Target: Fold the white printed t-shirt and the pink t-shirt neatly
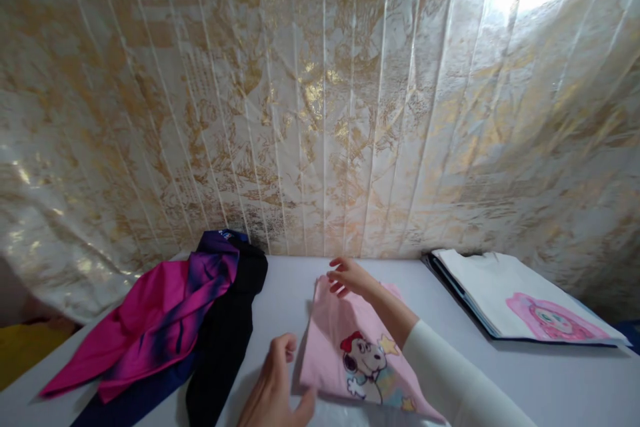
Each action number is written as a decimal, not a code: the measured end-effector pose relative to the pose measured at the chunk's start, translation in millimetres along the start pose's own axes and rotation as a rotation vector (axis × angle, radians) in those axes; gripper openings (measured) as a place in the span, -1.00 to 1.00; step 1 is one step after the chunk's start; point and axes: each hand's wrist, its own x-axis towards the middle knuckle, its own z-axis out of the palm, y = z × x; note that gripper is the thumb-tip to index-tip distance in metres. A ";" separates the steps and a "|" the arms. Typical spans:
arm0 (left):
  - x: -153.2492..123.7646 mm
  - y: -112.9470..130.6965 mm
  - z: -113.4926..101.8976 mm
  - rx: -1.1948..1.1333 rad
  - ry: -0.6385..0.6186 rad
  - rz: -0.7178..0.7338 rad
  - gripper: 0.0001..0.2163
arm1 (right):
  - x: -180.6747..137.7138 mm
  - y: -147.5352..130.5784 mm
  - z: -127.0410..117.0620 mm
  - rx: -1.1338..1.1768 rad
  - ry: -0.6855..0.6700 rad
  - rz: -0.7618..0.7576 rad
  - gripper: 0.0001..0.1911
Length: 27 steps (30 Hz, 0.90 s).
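Note:
A folded pink T-shirt (327, 350) with a cartoon dog and star print lies on the white table in front of me. Over its far left corner hovers my right hand (347, 277), fingers apart and slightly curled, holding nothing that I can see. Close to the shirt's near left corner is my left hand (275, 387). Its thumb stands away from the bent fingers, and the hand looks unoccupied. Whether the thumb touches the fabric I cannot tell. My right forearm, in a white sleeve, hides the shirt's right side.
Left on the white table (280, 293) lies a loose heap with a pink and purple garment (145, 307) and a black garment (225, 327). At right rests a stack of folded clothes, a white printed shirt (480, 287) on top. Shiny gold-patterned sheeting (320, 147) hangs behind.

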 end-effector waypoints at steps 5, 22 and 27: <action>-4.0 -27.3 -8.1 0.451 -0.180 0.489 -0.45 | -13.1 47.2 -43.2 -0.133 0.105 -0.027 -0.77; 35.9 26.0 103.9 0.540 -0.517 0.935 -0.58 | -22.5 122.3 -117.1 -0.419 0.270 -0.015 -0.78; 37.7 24.2 103.2 0.459 -0.637 0.827 -0.57 | -12.1 123.1 -117.6 -0.460 0.266 -0.069 -0.81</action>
